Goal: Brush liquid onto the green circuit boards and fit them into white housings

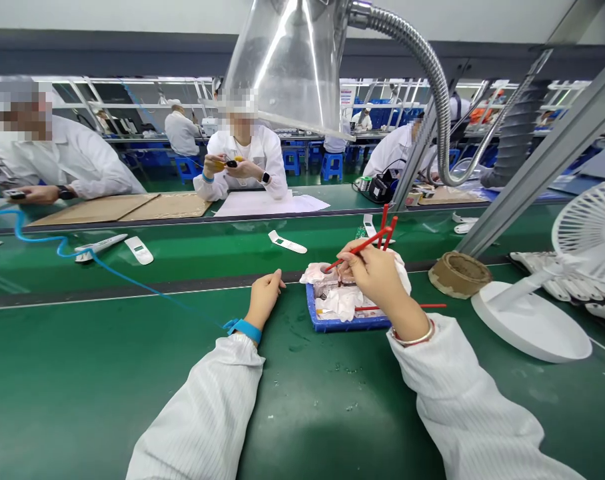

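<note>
My right hand is closed on a thin red stick, whose tip reaches down into a small blue tray on the green bench. White crumpled cloth or tissue fills the tray. More red sticks rise just behind my hand, and another one lies at the tray's right. My left hand rests on the bench left of the tray, fingers curled in, with nothing visible in it. A blue wrist strap with a coiled blue cord is on my left wrist.
A roll of brown tape and a white desk fan stand at the right. White plastic parts lie on the conveyor beyond. A clear hood on a flexible metal hose hangs overhead. Other people in white coats work across the line.
</note>
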Action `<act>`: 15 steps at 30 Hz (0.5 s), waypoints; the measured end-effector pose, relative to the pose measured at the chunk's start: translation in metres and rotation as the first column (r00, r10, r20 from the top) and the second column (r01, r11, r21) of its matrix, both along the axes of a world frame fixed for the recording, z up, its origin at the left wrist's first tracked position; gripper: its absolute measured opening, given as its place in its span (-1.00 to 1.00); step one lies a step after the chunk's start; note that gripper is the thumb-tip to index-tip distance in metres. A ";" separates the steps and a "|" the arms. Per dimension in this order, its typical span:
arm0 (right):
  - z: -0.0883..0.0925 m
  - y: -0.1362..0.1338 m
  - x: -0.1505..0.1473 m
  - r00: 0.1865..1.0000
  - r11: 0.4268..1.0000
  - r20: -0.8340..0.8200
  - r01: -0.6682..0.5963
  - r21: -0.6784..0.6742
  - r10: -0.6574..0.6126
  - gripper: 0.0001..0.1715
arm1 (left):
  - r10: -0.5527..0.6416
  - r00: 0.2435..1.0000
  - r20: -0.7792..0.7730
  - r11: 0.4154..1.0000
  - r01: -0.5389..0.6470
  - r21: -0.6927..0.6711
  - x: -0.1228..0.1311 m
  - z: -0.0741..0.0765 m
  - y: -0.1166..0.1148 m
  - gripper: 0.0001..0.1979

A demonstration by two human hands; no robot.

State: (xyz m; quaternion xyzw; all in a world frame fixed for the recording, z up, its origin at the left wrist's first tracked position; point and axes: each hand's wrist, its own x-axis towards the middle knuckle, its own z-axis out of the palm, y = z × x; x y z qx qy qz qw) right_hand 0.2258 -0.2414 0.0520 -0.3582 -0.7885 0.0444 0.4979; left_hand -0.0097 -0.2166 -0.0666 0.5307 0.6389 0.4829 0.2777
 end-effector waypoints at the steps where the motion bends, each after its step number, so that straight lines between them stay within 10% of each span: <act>1: 0.002 -0.004 0.002 1.000 1.000 -0.009 0.005 0.027 -0.005 -0.86 | 0.001 1.000 0.001 1.000 -0.001 0.000 0.000 0.000 0.000 -0.53; 15: 0.020 -0.035 0.005 0.998 0.956 -0.002 -0.058 0.287 0.062 -0.89 | 0.011 0.999 0.033 1.000 -0.012 0.025 0.002 0.004 -0.002 -0.53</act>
